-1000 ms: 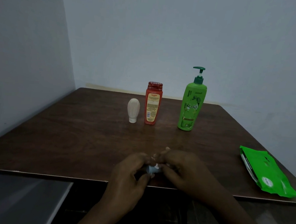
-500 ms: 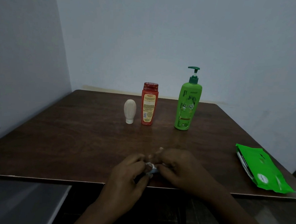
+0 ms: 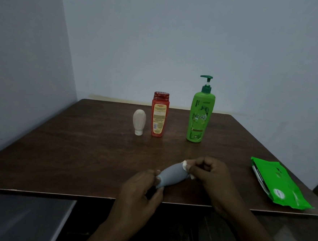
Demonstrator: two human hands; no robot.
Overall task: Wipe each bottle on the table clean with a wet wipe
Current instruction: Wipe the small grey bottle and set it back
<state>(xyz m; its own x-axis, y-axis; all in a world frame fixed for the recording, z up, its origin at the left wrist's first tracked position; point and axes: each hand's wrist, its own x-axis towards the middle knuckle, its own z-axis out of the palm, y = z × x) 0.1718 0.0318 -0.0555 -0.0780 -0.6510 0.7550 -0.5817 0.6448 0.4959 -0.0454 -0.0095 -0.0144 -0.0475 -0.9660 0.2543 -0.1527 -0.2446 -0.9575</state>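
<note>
At the near edge of the surface (image 3: 77, 152), just in front of the person, a small grey bottle (image 3: 171, 175) is held slantwise between both hands, lifted a little or resting lightly on the wood; the dim light makes it hard to say which. The left hand (image 3: 146, 187) has its grip clamped on the lower end, fingers and thumb curled round it. The right hand (image 3: 207, 172) has its grip closed on a white wet wipe (image 3: 185, 164), bunched against the bottle's upper end, with a scrap of it showing under the fingers as well.

The step in hand looks like the wiping of this grey bottle, with the wipe working at its top end. Three others stand upright in a row toward the far side, well apart from the hands: a small white bottle (image 3: 139, 121) resting on its cap, a red bottle (image 3: 159, 114) just beside it, and a green pump bottle (image 3: 200, 115) further right. None of them is being touched, so most of the task probably lies ahead. A green pack of wipes (image 3: 278, 183) lies flat at the right edge.

The next move likely calls for drawing the wipe down the grey body while the left grip holds firm and turns it, so every side is covered. After that, the bottle needs setting down upright, clear of the row, before reaching for another.
</note>
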